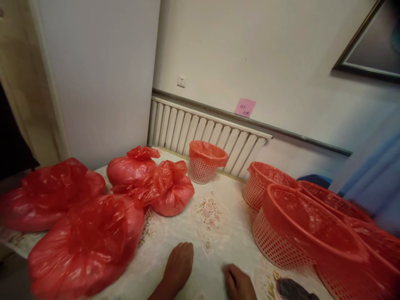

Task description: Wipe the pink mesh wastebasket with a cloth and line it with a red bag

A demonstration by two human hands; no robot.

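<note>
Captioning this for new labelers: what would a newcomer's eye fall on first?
Likely the shiny red bags bulging across the table at left, then the red-lined baskets crowded at right. A lone basket stands between them at the back, near the radiator.

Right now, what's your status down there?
Left hand and right hand at the tablecloth, nothing visibly held. Red bags left, red-lined baskets mostly right. Dark object right of right hand, possible obstacle.
</note>
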